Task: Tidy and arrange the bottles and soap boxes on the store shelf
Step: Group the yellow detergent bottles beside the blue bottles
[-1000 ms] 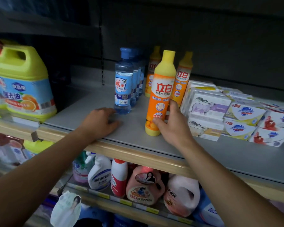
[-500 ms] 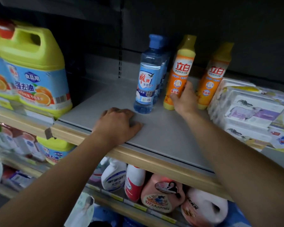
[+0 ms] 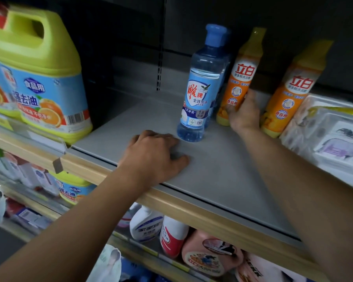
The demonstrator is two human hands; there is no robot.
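A: Where has it got to, would you say?

B: Partway, by my guess; the right hand is wrapped round the lower part of an orange bottle, which stands upright deep on the shelf, just beside the blue bottle; whether the two touch I cannot tell.

A: And the other hand?

B: The left hand lies on the shelf near its front edge, fingers loosely bent, holding nothing; it sits close to the foot of the blue bottle.

A: So the bottles are sorted?

B: Nearly, it looks to me; a second orange bottle stands further right, apart from the one being held, with the hand between them; more blue bottles seem to queue behind the front one, though they are hard to make out.

A: What is left, then?

B: The soap boxes on the right; they are stacked but look uneven, some tilted; I would judge they want squaring up, and the front of the shelf is bare, so the bottles may yet need pulling forward.
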